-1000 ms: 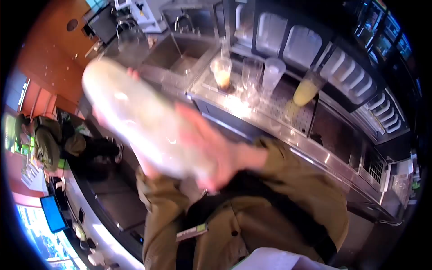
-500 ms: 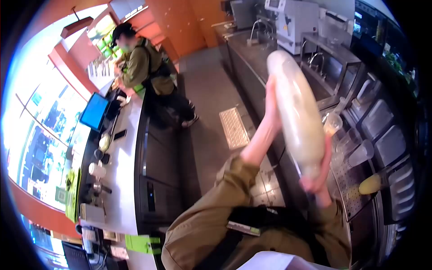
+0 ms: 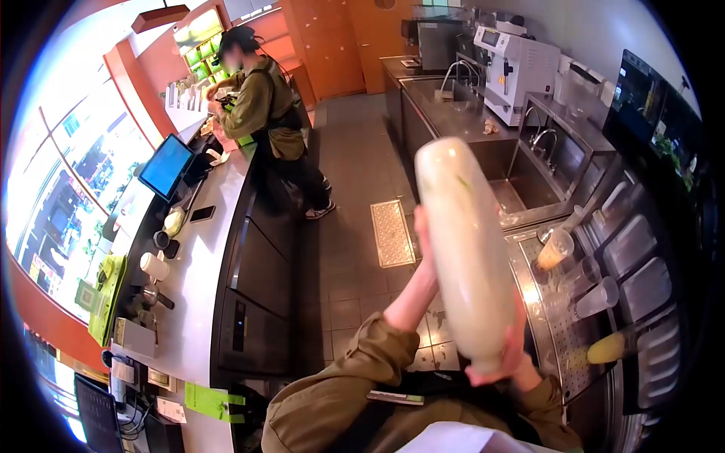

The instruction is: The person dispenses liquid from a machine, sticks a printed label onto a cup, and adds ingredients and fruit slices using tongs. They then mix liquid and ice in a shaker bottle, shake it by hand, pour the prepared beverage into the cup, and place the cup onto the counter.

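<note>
Beside the steel desk (image 3: 545, 321), clasping a pale-filled bottle (image 3: 464, 249), narrow end toward the body, with left hand (image 3: 424, 232) curled along its side and right hand (image 3: 509, 355) closed near that end, likely sharing its weight.

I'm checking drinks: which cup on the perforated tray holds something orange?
The cup nearest the sink; its orange contents set it apart from the clear cup beside it, the whitish cup beyond and the yellow-filled container.

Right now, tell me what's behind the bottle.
Past the edges of the bottle, the sink and floor show. The left hand is partly covered; whatever else lies directly behind cannot be seen.
</note>
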{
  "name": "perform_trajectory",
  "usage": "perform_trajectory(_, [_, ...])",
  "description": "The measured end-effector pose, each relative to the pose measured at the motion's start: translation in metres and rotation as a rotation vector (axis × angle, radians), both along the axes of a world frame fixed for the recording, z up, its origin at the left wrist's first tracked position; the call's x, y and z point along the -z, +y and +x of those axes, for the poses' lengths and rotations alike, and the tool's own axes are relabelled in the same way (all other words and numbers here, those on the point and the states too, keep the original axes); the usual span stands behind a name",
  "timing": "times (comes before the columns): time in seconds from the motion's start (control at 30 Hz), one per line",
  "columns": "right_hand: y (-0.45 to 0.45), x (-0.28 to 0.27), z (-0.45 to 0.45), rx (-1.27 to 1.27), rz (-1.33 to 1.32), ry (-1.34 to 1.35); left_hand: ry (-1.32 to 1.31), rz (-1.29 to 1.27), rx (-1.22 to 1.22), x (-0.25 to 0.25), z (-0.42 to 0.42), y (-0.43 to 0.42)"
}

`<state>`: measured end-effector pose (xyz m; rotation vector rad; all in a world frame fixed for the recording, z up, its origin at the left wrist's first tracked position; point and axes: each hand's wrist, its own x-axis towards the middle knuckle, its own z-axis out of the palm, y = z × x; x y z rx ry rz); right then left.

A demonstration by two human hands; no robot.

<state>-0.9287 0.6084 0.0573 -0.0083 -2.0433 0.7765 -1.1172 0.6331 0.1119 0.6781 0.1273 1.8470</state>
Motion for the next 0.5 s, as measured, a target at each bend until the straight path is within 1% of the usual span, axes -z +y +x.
perform_trajectory(0.03, [0.009,0.013,-0.002,-0.020,-0.061,0.044,0.094,-0.176,-0.027,0.017,-0.017,0.022])
perform_trajectory(0.07, [0.021,0.031,-0.003,-0.032,-0.252,0.086,0.176,-0.363,-0.053,0.030,-0.027,0.037])
perform_trajectory(0.1, [0.012,0.010,-0.005,-0.010,-0.418,0.039,0.088,-0.406,0.075,0.025,-0.027,0.046])
perform_trajectory(0.13, [0.002,-0.010,-0.007,0.015,-0.589,0.003,0.052,-0.363,0.035,0.033,-0.020,0.036])
perform_trajectory(0.17, [0.003,0.005,-0.002,-0.021,-0.374,-0.004,0.046,-0.281,-0.012,0.024,-0.013,0.023])
perform_trajectory(0.2, [-0.003,0.005,-0.001,0.009,-0.154,-0.050,0.035,-0.212,-0.060,0.024,-0.009,0.011])
perform_trajectory(0.23, [-0.008,0.005,-0.001,0.042,0.063,-0.069,-0.080,-0.010,0.009,0.048,-0.007,0.011])
perform_trajectory(0.27, [-0.007,0.015,0.004,0.081,0.157,-0.063,-0.053,-0.102,0.038,0.056,-0.011,0.017])
perform_trajectory(0.33, [0.003,0.037,0.001,-0.050,-0.415,0.029,0.013,-0.318,0.102,0.077,-0.021,0.022])
perform_trajectory(0.37, [0.005,0.009,-0.006,0.029,-0.681,0.068,-0.005,-0.449,0.068,0.113,-0.023,0.047])
perform_trajectory(0.4, [0.013,0.001,-0.003,-0.046,-0.987,0.094,0.002,-0.543,0.078,0.141,-0.022,0.056])
perform_trajectory(0.47, [0.019,0.008,0.033,-0.028,-1.223,-0.023,0.430,-0.680,0.467,0.168,-0.030,0.025])
perform_trajectory(0.5, [0.016,0.009,0.048,-0.040,-1.378,-0.045,1.012,-0.673,-0.026,0.207,-0.017,0.005])
